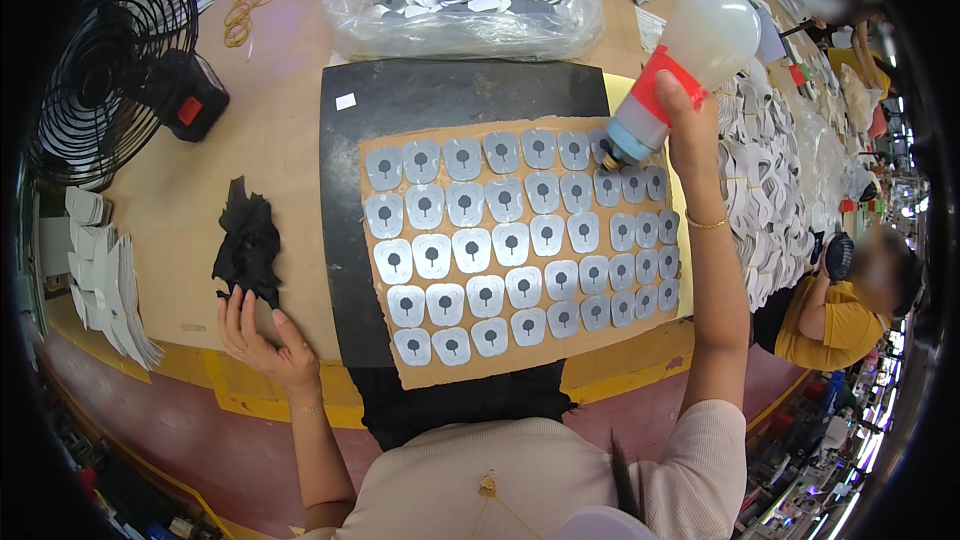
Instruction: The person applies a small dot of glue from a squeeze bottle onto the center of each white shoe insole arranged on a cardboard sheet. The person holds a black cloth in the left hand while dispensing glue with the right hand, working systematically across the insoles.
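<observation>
My right hand grips a squeeze bottle with a milky body, red tape and a blue collar. Its nozzle points down at the top row, near the far right part of a cardboard sheet. Rows of small grey rounded pieces, each with a dark tree-like mark, cover this sheet. To the left, a crumpled black cloth lies on the table. My left hand rests at the cloth's near end, fingers spread and touching its edge. What the bottle contains cannot be made out clearly.
Beneath the cardboard lies a black mat. A clear plastic bag of cut pieces sits beyond it. At left are a black fan and stacked white pieces. Bundled pieces pile up at right, near a person in yellow.
</observation>
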Tool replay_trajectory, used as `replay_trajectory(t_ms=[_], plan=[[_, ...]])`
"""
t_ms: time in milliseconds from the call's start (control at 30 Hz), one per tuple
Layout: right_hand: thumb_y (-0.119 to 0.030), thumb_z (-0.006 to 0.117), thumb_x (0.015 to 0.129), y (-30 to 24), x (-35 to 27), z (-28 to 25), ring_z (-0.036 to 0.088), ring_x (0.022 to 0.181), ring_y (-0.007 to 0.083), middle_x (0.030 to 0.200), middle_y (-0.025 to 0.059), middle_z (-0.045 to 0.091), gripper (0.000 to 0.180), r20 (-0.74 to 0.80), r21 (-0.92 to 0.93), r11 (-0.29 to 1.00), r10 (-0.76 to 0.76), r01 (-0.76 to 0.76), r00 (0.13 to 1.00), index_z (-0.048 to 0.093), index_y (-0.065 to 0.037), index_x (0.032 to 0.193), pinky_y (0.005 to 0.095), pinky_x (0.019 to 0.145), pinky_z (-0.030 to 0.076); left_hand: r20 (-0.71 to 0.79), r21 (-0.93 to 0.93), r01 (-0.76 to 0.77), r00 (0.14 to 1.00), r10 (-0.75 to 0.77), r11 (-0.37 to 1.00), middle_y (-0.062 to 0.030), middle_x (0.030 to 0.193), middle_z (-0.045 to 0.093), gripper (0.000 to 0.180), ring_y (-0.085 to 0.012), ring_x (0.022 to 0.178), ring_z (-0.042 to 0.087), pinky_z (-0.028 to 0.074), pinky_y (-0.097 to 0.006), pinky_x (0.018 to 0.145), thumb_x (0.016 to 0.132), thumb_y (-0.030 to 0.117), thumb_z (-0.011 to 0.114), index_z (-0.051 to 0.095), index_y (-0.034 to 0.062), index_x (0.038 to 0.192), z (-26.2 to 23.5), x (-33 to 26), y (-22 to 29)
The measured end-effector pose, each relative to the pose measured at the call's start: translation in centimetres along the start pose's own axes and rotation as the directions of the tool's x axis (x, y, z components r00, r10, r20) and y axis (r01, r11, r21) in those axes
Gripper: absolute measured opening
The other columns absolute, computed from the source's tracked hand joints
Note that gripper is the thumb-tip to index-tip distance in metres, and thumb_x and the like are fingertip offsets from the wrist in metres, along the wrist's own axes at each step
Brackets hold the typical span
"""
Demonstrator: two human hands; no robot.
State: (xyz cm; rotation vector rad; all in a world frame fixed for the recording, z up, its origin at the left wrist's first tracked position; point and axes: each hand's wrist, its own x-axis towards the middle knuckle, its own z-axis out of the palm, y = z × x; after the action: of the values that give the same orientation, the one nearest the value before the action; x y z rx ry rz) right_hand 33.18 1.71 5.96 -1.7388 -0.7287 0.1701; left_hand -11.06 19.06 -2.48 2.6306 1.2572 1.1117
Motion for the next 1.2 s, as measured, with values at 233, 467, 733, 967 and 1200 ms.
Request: replay_trajectory(t_ms=[233, 467, 733, 967, 1200], plan=[[-0.040, 0.069, 0.084, -0.1, -0.7, -1.5, 0.064, 0.087, 0.0163, 0.097, 0.0105, 0.067, 0.050, -0.047, -0.117, 0.993, -0.035, 0.029, 0.998, 0.064, 0.003, 0.108, 0.0302, 0.077, 0.051, -0.005, 0.002, -0.005, 1.000, 0.005, 1.000, -0.0134, 0.130, 0.054, 0.035, -0.0345, 0.128, 0.041, 0.027, -0.046, 0.107, 0.089, 0.009, 0.053, 0.055, 0.0003, 0.122, 0.2, -0.1, 0.1], [-0.037, 0.072, 0.083, -0.5, -1.3, -0.8, 0.065, 0.088, 0.0176, 0.097, 0.0120, 0.069, 0.048, -0.093, -0.200, 0.977, -0.096, 0.076, 0.991, 0.064, 0.003, 0.106, 0.0309, 0.079, 0.052, -0.001, 0.016, -0.009, 1.000, 0.009, 1.000, -0.0134, 0.129, 0.054, 0.034, -0.0347, 0.127, 0.042, 0.027, -0.047, 0.107, 0.089, 0.010, 0.053, 0.055, 0.0001, 0.122, 0.1, -0.1, -0.2], [-0.040, 0.068, 0.085, 0.1, -1.1, -1.3, 0.063, 0.085, 0.0166, 0.101, 0.0107, 0.064, 0.055, 0.042, 0.450, 0.876, 0.174, -0.174, 0.984, 0.054, 0.002, 0.119, 0.0308, 0.075, 0.053, -0.012, 0.008, -0.011, 1.000, 0.011, 1.000, -0.0139, 0.129, 0.055, 0.034, -0.0351, 0.126, 0.042, 0.028, -0.047, 0.107, 0.089, 0.011, 0.053, 0.055, -0.0005, 0.122, 0.2, 0.0, -0.1], [-0.039, 0.066, 0.087, 0.2, -0.3, -2.9, 0.063, 0.086, 0.0157, 0.097, 0.0098, 0.064, 0.046, -0.138, 0.243, 0.968, 0.101, -0.065, 0.985, 0.057, 0.000, 0.111, 0.0292, 0.075, 0.052, -0.008, 0.007, -0.008, 1.000, 0.008, 1.000, -0.0141, 0.129, 0.055, 0.034, -0.0352, 0.127, 0.043, 0.028, -0.046, 0.107, 0.090, 0.011, 0.053, 0.055, -0.0010, 0.122, 0.2, 0.1, 0.2], [-0.035, 0.072, 0.084, 0.8, -0.5, -2.3, 0.065, 0.085, 0.0156, 0.094, 0.0097, 0.069, 0.043, -0.168, -0.145, 0.987, -0.088, 0.064, 0.982, 0.065, 0.002, 0.104, 0.0294, 0.076, 0.052, 0.004, 0.025, -0.010, 1.000, 0.010, 1.000, -0.0142, 0.129, 0.055, 0.035, -0.0350, 0.127, 0.042, 0.028, -0.046, 0.107, 0.090, 0.012, 0.054, 0.055, -0.0009, 0.122, 0.0, 0.0, 0.0]])
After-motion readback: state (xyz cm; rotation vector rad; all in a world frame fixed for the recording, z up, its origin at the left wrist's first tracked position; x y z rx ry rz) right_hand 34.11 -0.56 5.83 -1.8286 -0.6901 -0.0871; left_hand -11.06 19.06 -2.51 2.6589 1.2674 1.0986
